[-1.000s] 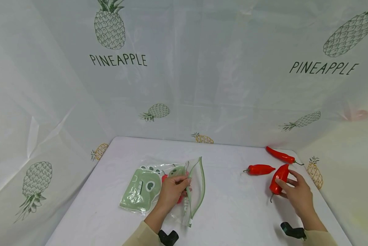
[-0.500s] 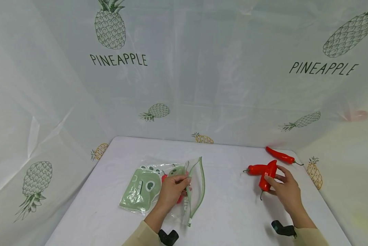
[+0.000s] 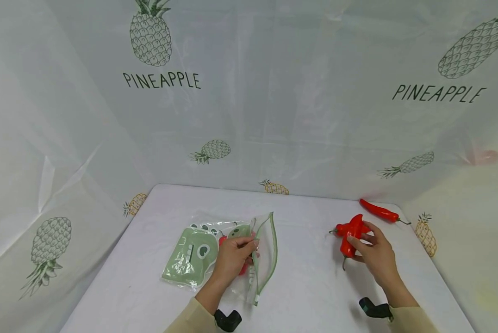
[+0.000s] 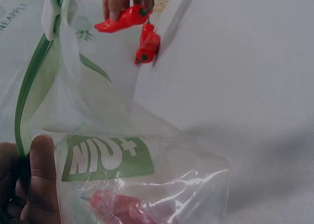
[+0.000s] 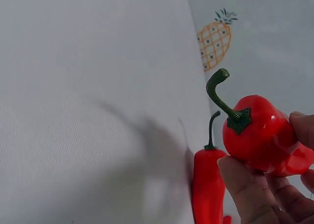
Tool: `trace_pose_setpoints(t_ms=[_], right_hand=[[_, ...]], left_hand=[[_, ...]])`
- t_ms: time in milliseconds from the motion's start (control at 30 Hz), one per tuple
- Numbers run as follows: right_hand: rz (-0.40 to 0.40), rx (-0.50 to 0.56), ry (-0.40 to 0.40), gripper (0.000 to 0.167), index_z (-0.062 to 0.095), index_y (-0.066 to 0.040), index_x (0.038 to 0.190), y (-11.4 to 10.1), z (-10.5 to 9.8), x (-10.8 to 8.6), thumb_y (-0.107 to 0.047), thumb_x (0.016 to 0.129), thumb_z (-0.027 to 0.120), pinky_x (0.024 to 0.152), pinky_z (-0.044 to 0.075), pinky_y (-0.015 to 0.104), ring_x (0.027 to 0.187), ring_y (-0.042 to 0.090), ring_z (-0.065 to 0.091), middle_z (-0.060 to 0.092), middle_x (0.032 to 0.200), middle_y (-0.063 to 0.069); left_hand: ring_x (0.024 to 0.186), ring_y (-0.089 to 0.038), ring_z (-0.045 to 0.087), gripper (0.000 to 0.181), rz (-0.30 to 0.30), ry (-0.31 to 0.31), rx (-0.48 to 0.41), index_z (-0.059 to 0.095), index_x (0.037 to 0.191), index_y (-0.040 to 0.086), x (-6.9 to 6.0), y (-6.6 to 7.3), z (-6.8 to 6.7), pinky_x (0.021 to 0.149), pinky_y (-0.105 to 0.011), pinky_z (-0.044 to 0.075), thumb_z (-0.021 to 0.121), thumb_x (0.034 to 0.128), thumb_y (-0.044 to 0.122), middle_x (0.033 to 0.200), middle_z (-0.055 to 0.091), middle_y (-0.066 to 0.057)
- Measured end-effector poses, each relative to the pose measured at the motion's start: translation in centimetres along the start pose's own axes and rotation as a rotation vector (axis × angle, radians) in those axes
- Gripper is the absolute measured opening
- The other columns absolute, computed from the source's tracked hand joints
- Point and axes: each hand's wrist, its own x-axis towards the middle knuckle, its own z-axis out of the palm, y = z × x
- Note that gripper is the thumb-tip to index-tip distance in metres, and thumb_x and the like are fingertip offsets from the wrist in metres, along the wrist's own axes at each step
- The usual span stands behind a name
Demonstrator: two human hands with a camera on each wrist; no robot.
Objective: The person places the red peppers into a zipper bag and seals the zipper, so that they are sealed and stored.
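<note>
My right hand (image 3: 378, 256) holds a red pepper (image 3: 351, 238) between thumb and fingers, raised above the table, its green stem hanging down. In the head view it overlaps a second red pepper (image 3: 340, 229) lying behind it. My left hand (image 3: 231, 261) pinches the rim of a clear zip bag (image 3: 270, 259) with a green edge and a green cartoon print. Red peppers show through the plastic; in the left wrist view one red pepper (image 4: 117, 207) lies under the printed label. The right wrist view shows the held pepper (image 5: 260, 131) close up.
A long red pepper (image 3: 380, 211) lies near the back right corner of the white table (image 3: 307, 286). Behind and beside the table hangs a pale curtain (image 3: 274, 115) printed with pineapples. Dark devices are strapped at both wrists.
My right hand has moved left with the held pepper, from the table's right side to in front of the pepper lying there. My left hand and the bag have stayed in place.
</note>
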Motion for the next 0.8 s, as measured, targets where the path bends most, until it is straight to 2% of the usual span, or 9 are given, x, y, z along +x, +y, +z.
trace_pose_setpoints(t_ms=[467,667,800], right_hand=[[-0.046,0.035,-0.068,0.094,0.014,-0.015,0.170,-1.0,1.5,-0.5,-0.035,0.101,0.074,0.078,0.066,0.045,0.136,0.052,0.048,0.040,0.156,0.032],[-0.057,0.040,-0.093,0.094,0.015,-0.015,0.170,-1.4,2.0,-0.8,-0.035,0.100,0.075,0.078,0.067,0.043,0.137,0.051,0.048,0.042,0.156,0.030],[-0.073,0.050,-0.102,0.093,0.018,-0.015,0.169,-1.7,2.7,-1.1,-0.035,0.099,0.076,0.078,0.067,0.042,0.136,0.050,0.049,0.044,0.154,0.029]], left_hand=[[0.076,-0.014,0.075,0.027,0.007,-0.002,-0.004,0.080,0.118,0.003,0.2,0.0,0.0,0.069,-0.025,0.064,0.076,0.0985,0.021,0.097,0.078,-0.012],[0.072,-0.014,0.073,0.027,0.017,0.018,0.022,0.081,0.116,0.003,0.2,0.0,-0.1,0.066,-0.022,0.062,0.077,0.0976,0.022,0.091,0.078,-0.009],[0.073,-0.014,0.074,0.025,0.020,0.017,0.005,0.081,0.114,0.002,0.1,0.1,-0.1,0.066,-0.022,0.062,0.077,0.0976,0.021,0.094,0.079,-0.014]])
